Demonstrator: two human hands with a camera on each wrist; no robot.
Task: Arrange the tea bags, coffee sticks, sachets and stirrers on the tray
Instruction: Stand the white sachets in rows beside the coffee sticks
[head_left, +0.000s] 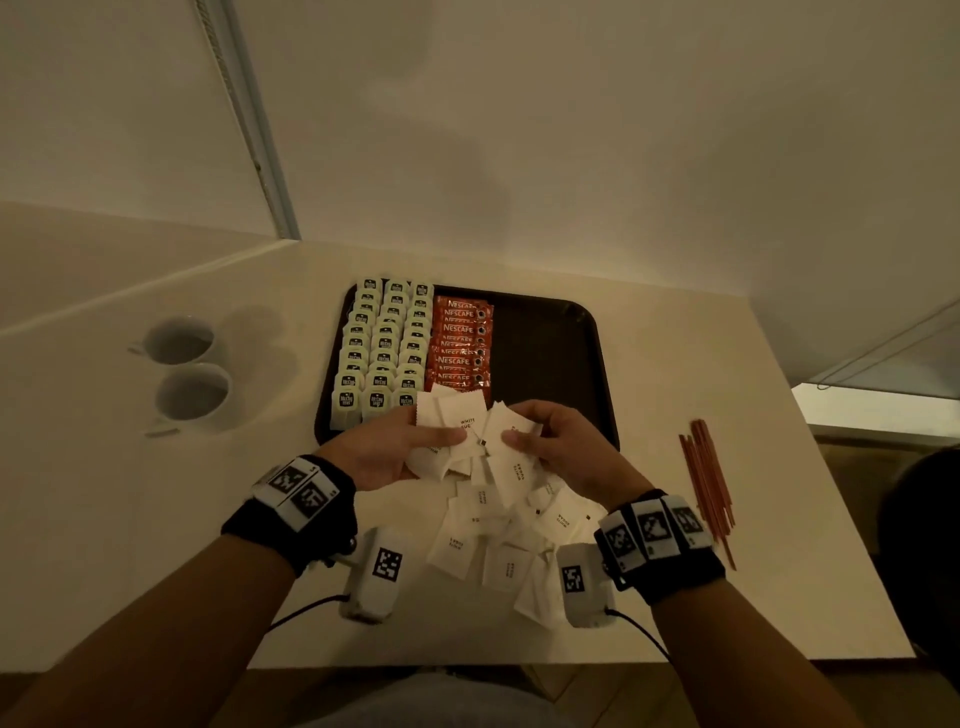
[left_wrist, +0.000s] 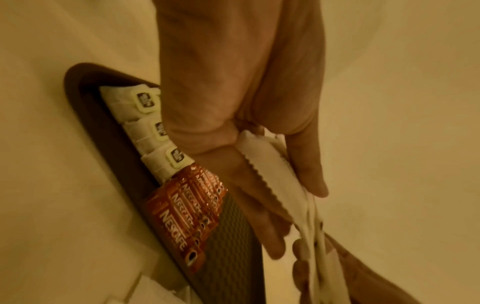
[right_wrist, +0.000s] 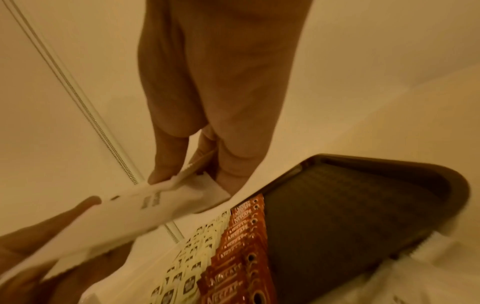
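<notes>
In the head view, tea bags (head_left: 382, 353) and Nescafé coffee sticks (head_left: 460, 343) already fill the left of the dark tray (head_left: 582, 332); at frame centre the left hand (head_left: 387, 454) and right hand (head_left: 563, 449) both clamp a fan of white sugar sachets (head_left: 467, 423), more sachets lying loose on the pale tabletop (head_left: 753, 364) below, stirrers (head_left: 706, 478) at right, two cups (head_left: 189, 369) at left. This looks like the sachet step; squaring the bunch comes next. The left wrist view shows fingers (left_wrist: 309, 174) curled on sachets; the right wrist view shows a thumb-and-finger pinch.

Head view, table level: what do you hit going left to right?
Two white ceramic cups → rows of cream tea bags → column of orange Nescafe coffee sticks → bare mesh floor of the dark brown plastic tray → bundle of thin reddish-brown stirrers.
</notes>
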